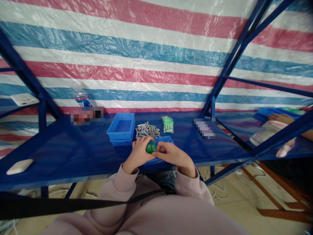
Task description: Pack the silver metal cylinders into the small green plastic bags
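Right, both hands are up over the near edge of the blue counter, close tog. The L hand is closed round a green plastic pkt, fingers curled over its far side & thumb underneath. The R hand has thumb & index bent in, pinching the pkt's R edge; so the pkt sits btwn the two hands. What's inside it is too small to tell.

Directly under & just beyond the hands: a blue plastic bin, partly hidden by them. Just past the L hand's fingers, a loose pile of small silvery metal cylinders. Left of the L hand, near, two stacked blue bins. Beyond the R hand, a clear/green plastic bag lying flat.

Farther off: to the far L of the L hand, a white mouse-shaped item, and up & L a water bottle w/ a blue label, next to a pixelated patch. Well R of the R hand, a pixelated phone-like item; farther R again, a co-worker's hand by another blue bin & a clear plastic container.
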Tool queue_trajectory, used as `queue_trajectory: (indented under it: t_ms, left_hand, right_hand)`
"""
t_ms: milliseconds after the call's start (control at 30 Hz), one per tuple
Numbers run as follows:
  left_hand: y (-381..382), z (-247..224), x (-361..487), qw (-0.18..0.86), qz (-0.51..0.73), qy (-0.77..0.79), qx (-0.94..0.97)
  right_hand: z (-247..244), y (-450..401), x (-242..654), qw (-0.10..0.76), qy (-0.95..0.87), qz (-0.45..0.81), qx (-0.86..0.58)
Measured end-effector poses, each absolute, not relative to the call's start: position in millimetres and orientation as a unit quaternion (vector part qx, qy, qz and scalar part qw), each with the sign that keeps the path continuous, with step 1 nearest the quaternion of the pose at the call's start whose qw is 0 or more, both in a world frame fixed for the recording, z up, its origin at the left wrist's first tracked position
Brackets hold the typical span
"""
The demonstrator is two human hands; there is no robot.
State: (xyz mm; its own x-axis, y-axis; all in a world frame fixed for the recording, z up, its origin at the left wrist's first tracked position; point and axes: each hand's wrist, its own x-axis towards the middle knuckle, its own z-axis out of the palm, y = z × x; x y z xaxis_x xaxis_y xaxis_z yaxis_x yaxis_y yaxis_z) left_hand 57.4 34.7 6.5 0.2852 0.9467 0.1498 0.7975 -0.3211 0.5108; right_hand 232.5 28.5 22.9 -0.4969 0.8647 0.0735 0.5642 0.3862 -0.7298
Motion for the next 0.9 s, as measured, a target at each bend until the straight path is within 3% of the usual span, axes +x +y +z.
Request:
queue_trajectory:
  t_ms: [267, 400, 567, 700, 900]
  left_hand:
    - [35, 1, 56, 0.163, 0.236, 0.555, 0.781]
    - [35, 2, 58, 0.162, 0.229, 0.564, 0.777]
    - [34, 3, 58, 0.168, 0.23, 0.567, 0.773]
    - [35, 2, 57, 0.169, 0.232, 0.562, 0.776]
    - [36, 1, 56, 0.164, 0.235, 0.556, 0.78]
  right_hand:
    - [30, 29, 242, 0.234, -0.781, 0.398, -0.421]
    - [44, 39, 271, 0.322, -0.736, 0.408, -0.434]
    - [28, 78, 309, 0.437, -0.645, 0.283, -0.559]
    - [11, 110, 314, 0.381, -0.637, 0.19, -0.643]
    - [37, 169, 288, 0.272, -0.738, 0.103, -0.609]
